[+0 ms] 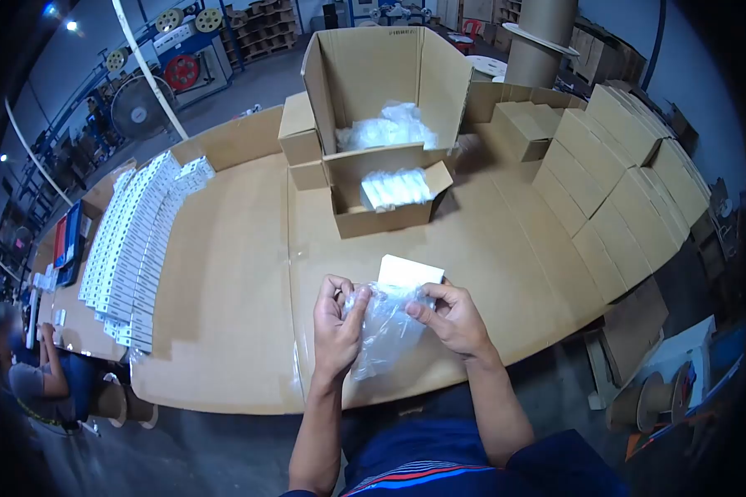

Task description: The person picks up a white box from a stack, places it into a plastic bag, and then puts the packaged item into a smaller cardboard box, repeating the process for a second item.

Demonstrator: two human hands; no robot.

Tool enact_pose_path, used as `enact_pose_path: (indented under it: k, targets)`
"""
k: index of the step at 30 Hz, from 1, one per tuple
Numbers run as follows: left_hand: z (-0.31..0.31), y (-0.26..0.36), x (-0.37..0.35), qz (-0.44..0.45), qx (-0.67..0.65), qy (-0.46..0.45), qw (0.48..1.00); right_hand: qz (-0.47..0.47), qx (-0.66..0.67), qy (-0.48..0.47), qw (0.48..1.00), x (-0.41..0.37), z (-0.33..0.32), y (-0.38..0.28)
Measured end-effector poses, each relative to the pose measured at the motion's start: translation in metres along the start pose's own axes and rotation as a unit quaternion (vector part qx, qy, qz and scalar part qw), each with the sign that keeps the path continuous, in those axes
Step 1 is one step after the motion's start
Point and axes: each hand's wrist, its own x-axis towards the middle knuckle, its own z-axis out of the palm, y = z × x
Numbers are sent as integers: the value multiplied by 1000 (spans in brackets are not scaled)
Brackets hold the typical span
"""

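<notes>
Between my two hands a clear plastic bag (383, 327) hangs over the table's front part, with a small white box (410, 272) at its upper end. My left hand (338, 325) pinches the bag's left edge between thumb and fingers. On the right side, my right hand (456, 319) grips the bag's edge beside the white box, its fingers closed. How much of the box lies inside the plastic is unclear. Beyond the hands, an open cardboard box (383, 222) holds white plastic-wrapped packs (396, 190).
A larger open carton (373, 70) with clear plastic bags (388, 128) stands behind. Rows of small white boxes (133, 248) line the left side of the cardboard-covered table (224, 306). Brown cartons (617, 190) are stacked at right. Another person (46, 381) sits at far left.
</notes>
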Motion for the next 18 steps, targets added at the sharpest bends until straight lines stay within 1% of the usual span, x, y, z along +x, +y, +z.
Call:
enact_pose_path:
  k: [1, 2, 4, 5, 6, 7, 9, 10, 11, 12, 13, 14, 15, 17, 18]
  targets:
    - [-2, -6, -7, 6, 8, -3, 1000, -6, 35, 21, 999, -6, 4, 4]
    - [-5, -10, -15, -4, 16, 8, 1000, 10, 54, 34, 998, -11, 3, 12]
    - [-13, -11, -29, -22, -44, 41, 998, 40, 92, 59, 993, -18, -2, 25]
    - [-16, -11, -34, -28, -73, 57, 995, 50, 148, 67, 986, -22, -3, 27]
    - [-18, -16, -36, 0, -110, 86, 990, 61, 203, 74, 975, -26, -2, 25]
    - [-21, -16, -42, 29, -57, 87, 994, 73, 256, 82, 960, -30, -2, 22]
    - [-31, -11, -48, 87, 47, 82, 992, 100, 294, 99, 945, -36, -2, 23]
    - [-34, -7, -49, 156, 163, 36, 974, 110, 302, 101, 941, -40, -2, 28]
    - [-37, -3, -48, 223, 274, -11, 935, 121, 311, 103, 937, -44, -2, 34]
    - [-38, 3, -46, 286, 381, -57, 878, 138, 304, 114, 936, -46, 0, 40]
    - [-38, 9, -46, 341, 480, -101, 802, 153, 286, 114, 939, -51, 1, 42]
    - [-30, 15, -49, 332, 471, -118, 809, 169, 269, 113, 941, -54, 3, 45]
    - [-30, 9, -51, 314, 450, -123, 827, 183, 251, 111, 944, -56, 4, 47]
    - [-35, -14, -58, 277, 404, -129, 862, 176, 207, 93, 958, -59, 6, 42]
    - [-31, -22, -57, 245, 359, -56, 899, 172, 182, 82, 965, -61, 6, 37]
